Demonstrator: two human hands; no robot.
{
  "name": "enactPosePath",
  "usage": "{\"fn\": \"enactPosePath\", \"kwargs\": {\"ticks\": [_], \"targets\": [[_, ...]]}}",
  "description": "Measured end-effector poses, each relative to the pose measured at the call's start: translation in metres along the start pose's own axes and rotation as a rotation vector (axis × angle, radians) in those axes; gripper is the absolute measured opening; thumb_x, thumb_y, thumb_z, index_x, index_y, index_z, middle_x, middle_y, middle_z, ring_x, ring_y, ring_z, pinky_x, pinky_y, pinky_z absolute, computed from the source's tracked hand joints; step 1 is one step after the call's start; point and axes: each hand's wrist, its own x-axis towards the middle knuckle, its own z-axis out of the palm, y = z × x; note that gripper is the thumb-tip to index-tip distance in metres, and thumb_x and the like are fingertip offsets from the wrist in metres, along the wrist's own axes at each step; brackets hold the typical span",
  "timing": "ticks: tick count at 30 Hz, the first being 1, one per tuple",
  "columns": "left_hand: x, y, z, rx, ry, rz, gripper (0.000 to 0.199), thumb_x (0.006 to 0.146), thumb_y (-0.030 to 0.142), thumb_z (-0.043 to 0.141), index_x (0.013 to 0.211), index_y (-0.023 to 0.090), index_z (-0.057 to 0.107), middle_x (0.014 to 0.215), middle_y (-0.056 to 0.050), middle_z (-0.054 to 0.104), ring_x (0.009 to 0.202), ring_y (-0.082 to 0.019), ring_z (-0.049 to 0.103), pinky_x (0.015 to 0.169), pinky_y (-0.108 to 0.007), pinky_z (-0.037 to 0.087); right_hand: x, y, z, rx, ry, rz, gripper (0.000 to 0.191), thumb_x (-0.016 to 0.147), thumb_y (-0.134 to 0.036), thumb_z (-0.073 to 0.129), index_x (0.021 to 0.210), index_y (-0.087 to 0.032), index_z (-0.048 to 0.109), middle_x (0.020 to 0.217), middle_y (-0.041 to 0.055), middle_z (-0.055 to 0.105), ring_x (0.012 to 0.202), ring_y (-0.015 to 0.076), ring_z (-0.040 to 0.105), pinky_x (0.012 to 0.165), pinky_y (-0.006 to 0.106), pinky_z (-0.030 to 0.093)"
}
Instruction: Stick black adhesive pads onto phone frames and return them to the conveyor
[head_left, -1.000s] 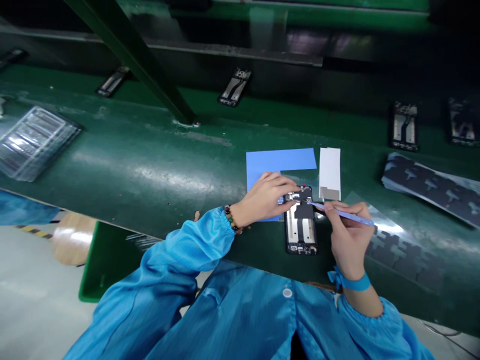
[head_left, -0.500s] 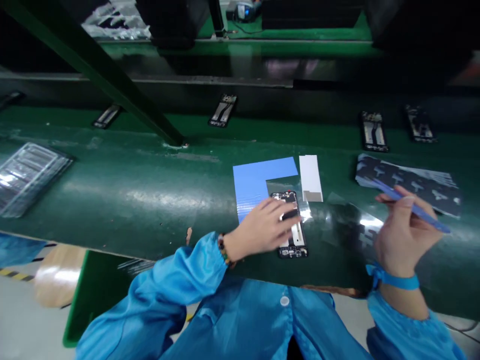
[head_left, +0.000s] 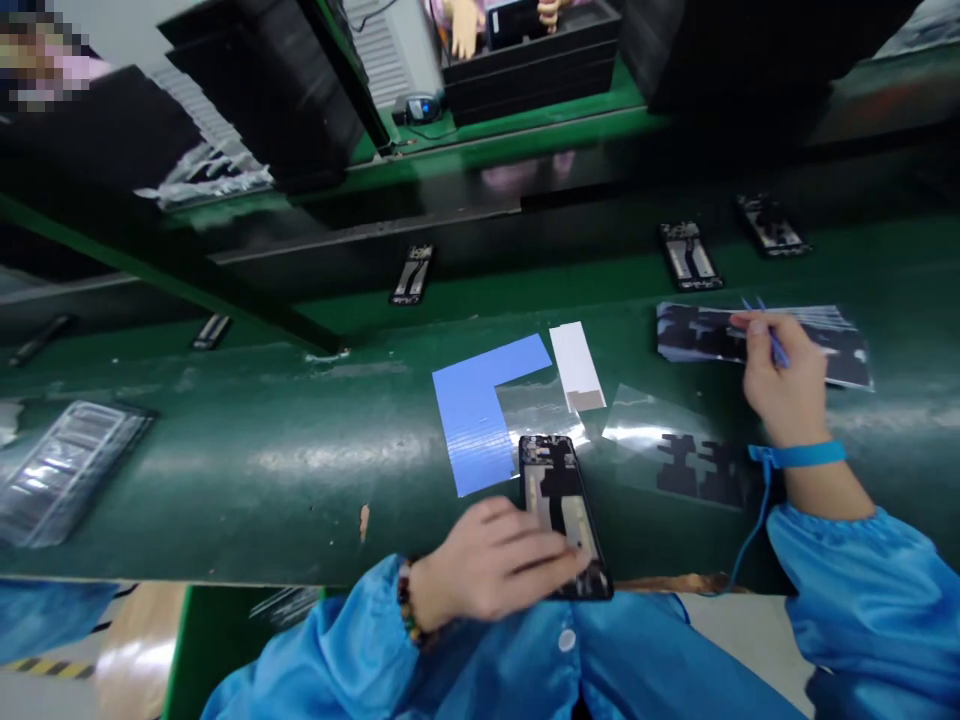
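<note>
My left hand (head_left: 504, 560) lies over the lower part of an opened phone body (head_left: 556, 485) at the table's front edge. Its fingers are stretched out across the phone and hide some of it. My right hand (head_left: 789, 375) is closed around blue tweezers (head_left: 780, 352), whose two tips point away from me. It is over a stack of clear sheets with dark cut-out shapes (head_left: 697, 332). Between my hands lies a loose clear sheet with dark adhesive pieces (head_left: 679, 470). Beyond the phone are a blue L-shaped sheet (head_left: 469, 420) and a white strip (head_left: 576, 360).
Several other phone bodies, one of them (head_left: 690, 257) at the right, lie along the back of the green table (head_left: 300, 510). Clear plastic trays (head_left: 71, 470) are at the left. A green post (head_left: 247, 305) slants down to the table. Another person's hands (head_left: 466, 25) show at the far side.
My right hand has moved away from me with the tweezers, over the sheet stack. The phone now sits closer to the front edge, under my left hand. The camera view has tilted.
</note>
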Motion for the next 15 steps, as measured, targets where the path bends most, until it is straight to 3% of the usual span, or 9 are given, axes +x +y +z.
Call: {"fn": "enactPosePath", "kwargs": {"ticks": [3, 5, 8, 10, 12, 15], "targets": [[0.036, -0.066, -0.008, 0.148, 0.066, -0.15, 0.037, 0.108, 0.017, 0.071, 0.138, 0.037, 0.079, 0.094, 0.003, 0.078, 0.076, -0.016, 0.064, 0.067, -0.036, 0.051, -0.001, -0.002, -0.004, 0.009, 0.005, 0.033, 0.04, 0.115, -0.045, 0.045, 0.126, -0.023, 0.077, 0.126, 0.0134, 0.085, 0.12, 0.0254, 0.077, 0.108, 0.039, 0.054], [0.062, -0.124, 0.005, 0.227, 0.064, -0.185, 0.043, 0.109, 0.013, 0.065, 0.141, 0.039, 0.078, 0.107, -0.002, 0.077, 0.092, -0.019, 0.067, 0.076, -0.036, 0.051, 0.0, -0.006, -0.01, -0.003, 0.019, 0.051, 0.04, 0.115, -0.046, 0.044, 0.121, -0.023, 0.076, 0.125, 0.0129, 0.085, 0.116, 0.0249, 0.077, 0.105, 0.038, 0.053], [0.097, -0.211, 0.038, 0.291, -0.126, -0.382, 0.039, 0.113, 0.024, 0.06, 0.146, 0.036, 0.077, 0.129, -0.009, 0.074, 0.108, -0.027, 0.064, 0.092, -0.044, 0.054, 0.006, -0.016, -0.021, -0.04, -0.05, 0.064, 0.036, 0.113, -0.048, 0.049, 0.11, -0.024, 0.076, 0.118, 0.011, 0.084, 0.1, 0.0231, 0.073, 0.095, 0.035, 0.05], [0.112, -0.256, 0.057, 0.266, -0.256, -0.561, 0.047, 0.114, 0.018, 0.052, 0.152, 0.032, 0.074, 0.143, -0.012, 0.068, 0.121, -0.03, 0.062, 0.108, -0.049, 0.053, 0.015, -0.023, -0.026, -0.087, -0.139, 0.068, 0.029, 0.11, -0.05, 0.058, 0.105, -0.025, 0.073, 0.107, 0.0081, 0.083, 0.085, 0.0209, 0.066, 0.085, 0.034, 0.046], [0.118, -0.285, 0.068, 0.225, -0.306, -0.673, 0.055, 0.11, 0.009, 0.046, 0.155, 0.027, 0.072, 0.153, -0.014, 0.063, 0.129, -0.03, 0.062, 0.117, -0.05, 0.051, 0.03, -0.027, -0.026, -0.14, -0.217, 0.072, 0.025, 0.104, -0.05, 0.071, 0.099, -0.026, 0.069, 0.097, 0.0053, 0.08, 0.074, 0.0184, 0.057, 0.079, 0.033, 0.041], [0.112, -0.297, 0.07, 0.194, -0.293, -0.737, 0.057, 0.106, 0.004, 0.045, 0.155, 0.018, 0.071, 0.16, -0.018, 0.059, 0.134, -0.031, 0.063, 0.119, -0.049, 0.053, 0.06, -0.026, -0.013, -0.207, -0.298, 0.079, 0.029, 0.097, -0.045, 0.084, 0.092, -0.026, 0.063, 0.089, 0.0043, 0.074, 0.072, 0.0172, 0.052, 0.078, 0.034, 0.038]]}}
